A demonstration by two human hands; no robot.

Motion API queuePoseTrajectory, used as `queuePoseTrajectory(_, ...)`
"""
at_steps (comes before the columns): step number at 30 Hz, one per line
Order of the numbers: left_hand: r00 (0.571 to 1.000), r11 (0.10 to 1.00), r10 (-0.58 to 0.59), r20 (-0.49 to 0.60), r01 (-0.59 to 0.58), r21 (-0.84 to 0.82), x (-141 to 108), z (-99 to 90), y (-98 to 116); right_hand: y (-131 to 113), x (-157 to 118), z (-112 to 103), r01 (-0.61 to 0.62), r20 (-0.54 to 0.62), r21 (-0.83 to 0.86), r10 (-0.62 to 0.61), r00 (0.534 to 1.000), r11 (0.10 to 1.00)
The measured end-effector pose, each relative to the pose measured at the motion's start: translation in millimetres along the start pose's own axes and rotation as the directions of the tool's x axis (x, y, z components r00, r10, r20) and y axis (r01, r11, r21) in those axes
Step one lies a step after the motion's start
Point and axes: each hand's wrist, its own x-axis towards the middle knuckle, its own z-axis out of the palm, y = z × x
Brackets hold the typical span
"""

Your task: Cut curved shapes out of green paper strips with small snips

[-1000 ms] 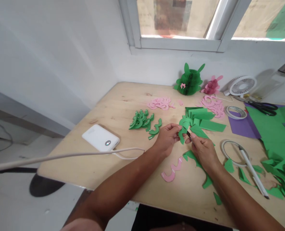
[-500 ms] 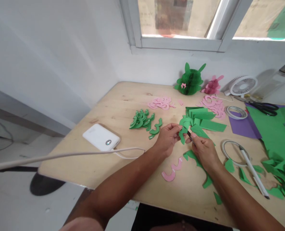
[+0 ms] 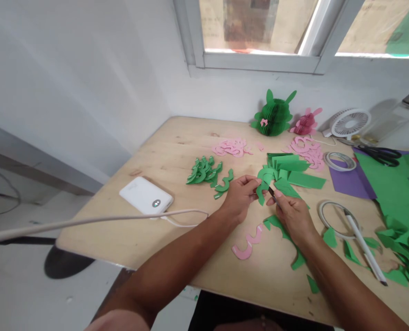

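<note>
My left hand (image 3: 243, 195) pinches a curved green paper cut-out (image 3: 262, 196) between thumb and fingers. My right hand (image 3: 290, 212) is closed on a slim dark tool (image 3: 272, 192), its tip against or close beside the cut-out. Fingers cover most of the tool, so its exact kind is hidden. Just behind the hands lie folded green paper strips (image 3: 306, 179). Left of my left hand sits a pile of wavy green cut-outs (image 3: 202, 171), with a loose one (image 3: 225, 183) beside it. A wavy pink cut-out (image 3: 244, 250) lies in front, between my forearms.
A white power bank (image 3: 145, 195) with a cable is at left. Pink paper pieces (image 3: 230, 147), a green paper figure (image 3: 273, 117), a pink one (image 3: 305, 123) and a small fan (image 3: 349, 123) stand behind. Tape (image 3: 338, 162), scissors (image 3: 380, 155), a marker (image 3: 366, 250) and green scraps (image 3: 407, 248) lie right.
The dark tool has shifted slightly against the green cut-out, and a pale part at its tip no longer shows the same way. Both hands otherwise stay nearly in place.
</note>
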Motion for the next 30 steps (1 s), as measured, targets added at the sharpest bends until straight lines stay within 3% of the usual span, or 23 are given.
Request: queuePoseTrajectory(30,1.0,0.999,0.002,0.03,-0.001,-0.052,-4.7,1.2,-5.0,-6.2,-3.2,2.2,0.003,-0.003,-0.031,-0.003,1.0,1.0)
